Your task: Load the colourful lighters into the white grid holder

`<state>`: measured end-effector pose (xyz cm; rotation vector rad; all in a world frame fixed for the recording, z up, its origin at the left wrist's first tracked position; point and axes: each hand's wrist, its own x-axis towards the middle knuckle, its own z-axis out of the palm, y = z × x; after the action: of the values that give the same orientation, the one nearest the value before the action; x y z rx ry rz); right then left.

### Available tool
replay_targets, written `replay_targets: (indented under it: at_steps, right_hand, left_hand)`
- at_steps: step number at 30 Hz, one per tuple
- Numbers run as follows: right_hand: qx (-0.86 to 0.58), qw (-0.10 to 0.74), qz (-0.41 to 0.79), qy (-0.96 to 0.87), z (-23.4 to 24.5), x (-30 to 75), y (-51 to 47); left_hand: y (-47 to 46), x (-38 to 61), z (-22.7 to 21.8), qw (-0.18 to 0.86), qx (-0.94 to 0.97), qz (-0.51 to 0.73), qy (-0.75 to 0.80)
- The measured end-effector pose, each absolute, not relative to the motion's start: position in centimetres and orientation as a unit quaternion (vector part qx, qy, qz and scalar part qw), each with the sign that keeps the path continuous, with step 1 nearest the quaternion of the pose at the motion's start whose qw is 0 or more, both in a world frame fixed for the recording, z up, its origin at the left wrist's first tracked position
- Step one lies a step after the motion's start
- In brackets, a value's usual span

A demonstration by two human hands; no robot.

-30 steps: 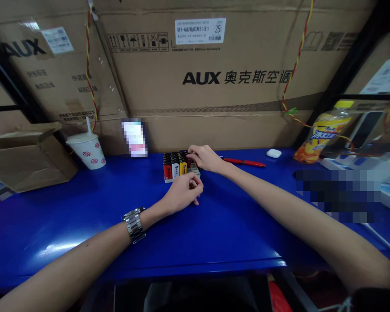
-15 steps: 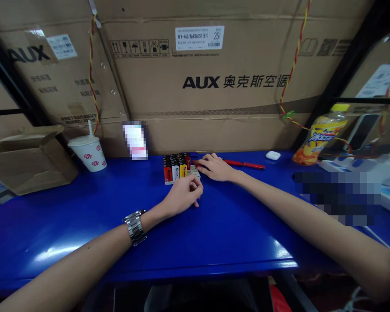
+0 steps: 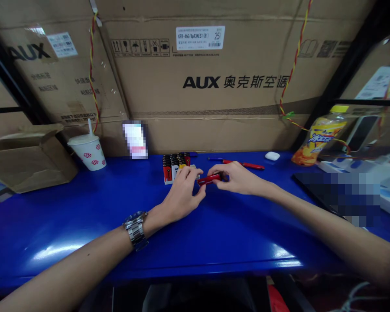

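Red slender piece (image 3: 208,179), perhaps a lighter, though the view does not settle it. It lies roughly level above the blue surface (image 3: 61,212), between the two hands, just in front of the tray's right corner. The right hand (image 3: 237,178) has it pinched at its right end, the fingers (image 3: 225,175) closed firmly around it. The left hand (image 3: 182,193) is half curled, with its fingertips at or just beside the piece's left end; whether they grip it or merely touch it cannot be told from this view.

Nearby, a grey tray (image 3: 182,181) holds a tight block of upright lighters (image 3: 174,167) in red, white, yellow and black, directly behind the left hand. A red-handled screwdriver (image 3: 243,164) lies beyond the right hand, its thin shaft pointing left. A steel wristwatch (image 3: 134,229) sits on the left wrist.

Risks, as judged: the pinch covers only one end of a slim, smooth piece, so a slight twist or loosened grip could let it slip. If dropped, it could strike the tray or slide on the glossy surface. The left hand sits close to the tray, so a careless sideways move could shove the tray or tip the lighters. Reaching right could also knock the screwdriver out of place.
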<state>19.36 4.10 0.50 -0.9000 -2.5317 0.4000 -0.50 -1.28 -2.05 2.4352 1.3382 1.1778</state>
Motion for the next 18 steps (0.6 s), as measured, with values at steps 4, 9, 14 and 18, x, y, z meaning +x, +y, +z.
replay_targets:
  at_steps: [4, 9, 14, 18]
  right_hand:
    - [-0.264, 0.303, 0.314, -0.86, 1.2, 18.8, 3.4]
    - [-0.361, 0.404, 0.185, -0.82, 1.4, 21.8, 8.1]
    - [-0.516, 0.227, -0.057, -0.824, -0.2, 26.4, 13.0]
    - [-0.572, 0.149, -0.148, -0.793, -1.6, 26.9, 13.2]
  left_hand:
    - [-1.1, -0.6, -2.6, 0.114, 0.847, 0.336, 0.395]
    - [-0.9, -0.8, -2.8, 0.187, 0.812, 0.322, 0.449]
    - [-0.8, -1.0, -2.6, 0.208, 0.799, 0.325, 0.461]
    - [-0.9, -0.9, -2.4, 0.21, 0.798, 0.319, 0.466]
